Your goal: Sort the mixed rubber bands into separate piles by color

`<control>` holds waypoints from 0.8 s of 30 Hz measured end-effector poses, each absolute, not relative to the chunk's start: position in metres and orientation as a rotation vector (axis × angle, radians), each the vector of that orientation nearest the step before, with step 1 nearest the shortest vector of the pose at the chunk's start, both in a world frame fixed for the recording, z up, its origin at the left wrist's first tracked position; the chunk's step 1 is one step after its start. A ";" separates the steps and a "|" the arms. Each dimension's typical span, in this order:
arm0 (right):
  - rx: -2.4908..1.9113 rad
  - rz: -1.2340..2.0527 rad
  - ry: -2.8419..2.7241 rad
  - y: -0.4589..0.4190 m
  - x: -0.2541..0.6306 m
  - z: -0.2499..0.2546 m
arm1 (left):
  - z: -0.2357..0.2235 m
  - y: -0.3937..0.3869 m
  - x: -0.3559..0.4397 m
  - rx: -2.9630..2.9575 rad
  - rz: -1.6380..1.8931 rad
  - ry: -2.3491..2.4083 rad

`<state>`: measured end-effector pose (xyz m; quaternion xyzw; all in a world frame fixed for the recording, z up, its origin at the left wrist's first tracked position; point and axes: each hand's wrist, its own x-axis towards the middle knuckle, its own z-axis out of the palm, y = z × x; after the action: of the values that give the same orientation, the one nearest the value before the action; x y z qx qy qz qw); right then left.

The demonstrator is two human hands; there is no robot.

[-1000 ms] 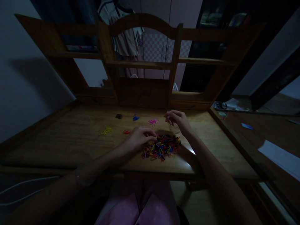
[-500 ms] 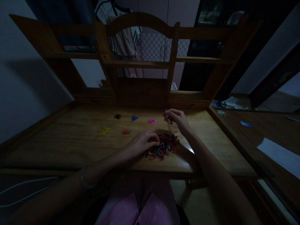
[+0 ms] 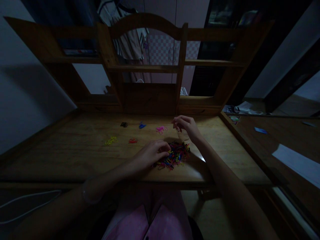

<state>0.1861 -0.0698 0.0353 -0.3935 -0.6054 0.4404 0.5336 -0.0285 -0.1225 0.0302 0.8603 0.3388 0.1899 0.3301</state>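
Dim, bluish light fills the room, and the upper right sinks almost to black. The table (image 3: 95, 150) is lightest around its middle, with 1 white glare patch near the front edge. A soft shadow crosses the left wall (image 3: 15, 100). Wide-angle distortion splays the shelf (image 3: 147, 68) outward.

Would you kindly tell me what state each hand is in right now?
Left hand: curled at the mixed-colour pile; whether it grips anything cannot be told.
Right hand: curled near the pink pile; grip cannot be told.
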 end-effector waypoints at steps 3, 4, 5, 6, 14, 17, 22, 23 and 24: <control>-0.938 1.058 -1.447 -0.070 0.186 0.035 | 0.028 -0.122 -0.025 2.348 0.490 0.878; -0.939 1.059 -1.448 -0.070 0.186 0.035 | 0.028 -0.122 -0.024 2.378 0.486 0.874; -0.939 1.059 -1.449 -0.070 0.186 0.036 | 0.028 -0.121 -0.023 2.406 0.480 0.869; -0.939 1.058 -1.451 -0.071 0.186 0.036 | 0.027 -0.121 -0.022 2.429 0.474 0.863; -0.918 1.066 -1.442 -0.070 0.186 0.036 | 0.034 -0.127 -0.024 2.392 0.485 0.861; -0.920 1.072 -1.439 -0.071 0.185 0.037 | 0.034 -0.124 -0.027 2.342 0.526 0.855; -0.935 1.065 -1.446 -0.072 0.185 0.038 | 0.030 -0.116 -0.031 2.255 0.576 0.897; -0.937 1.067 -1.448 -0.072 0.185 0.038 | 0.030 -0.115 -0.031 2.226 0.569 0.908; -0.939 1.068 -1.448 -0.072 0.185 0.038 | 0.030 -0.115 -0.032 2.195 0.563 0.917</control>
<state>0.1848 -0.0718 0.0376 -0.3929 -0.6059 0.4471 0.5278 -0.0315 -0.1146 0.0298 0.8439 0.3527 0.2163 0.3416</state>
